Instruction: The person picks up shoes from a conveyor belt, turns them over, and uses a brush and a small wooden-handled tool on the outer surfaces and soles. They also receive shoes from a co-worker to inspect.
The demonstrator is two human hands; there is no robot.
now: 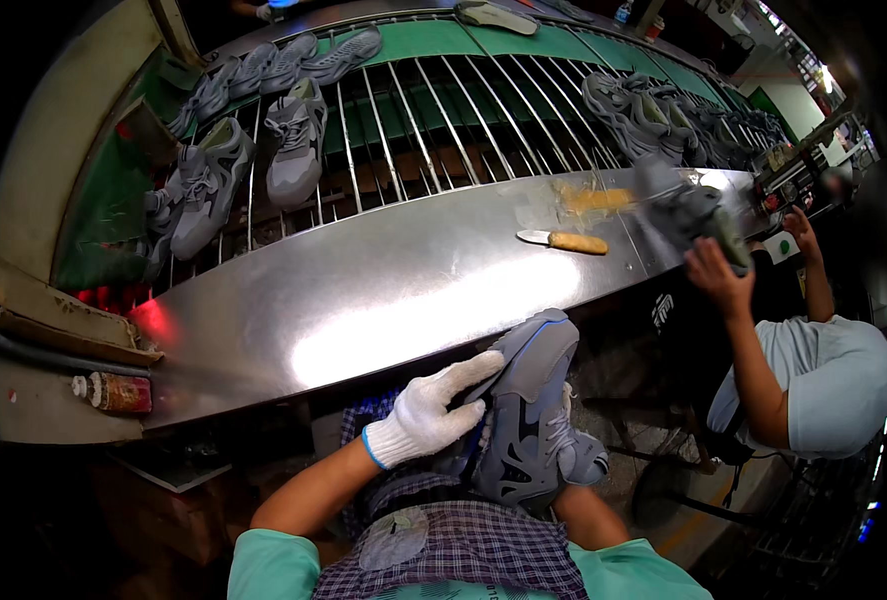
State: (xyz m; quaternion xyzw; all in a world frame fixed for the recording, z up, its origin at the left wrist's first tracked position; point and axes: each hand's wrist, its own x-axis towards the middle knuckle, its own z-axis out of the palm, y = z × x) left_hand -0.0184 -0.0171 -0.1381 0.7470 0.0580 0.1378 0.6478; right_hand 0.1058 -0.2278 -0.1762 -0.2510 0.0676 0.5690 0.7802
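Note:
A grey sneaker (528, 425) with dark trim is held up over my lap, its toe pointing toward the bench. A thin blue line runs along the edge of its grey sole. My left hand (426, 418), in a white knit glove with a blue cuff edge, lies along the shoe's left side. Its forefinger is stretched out against the sole edge, and the thumb is apart from it. My right forearm passes behind the shoe, which hides the hand and its fingers. Another grey shoe part shows at the right, partly covered.
A steel bench (363, 310) curves in front, bearing a wooden-handled knife (573, 242) and yellow tape (593, 198). Beyond is a bar rack (418, 130) with several grey sneakers (295, 145). A small bottle (113, 391) lies left. A co-worker (813, 380) at right handles a blurred shoe.

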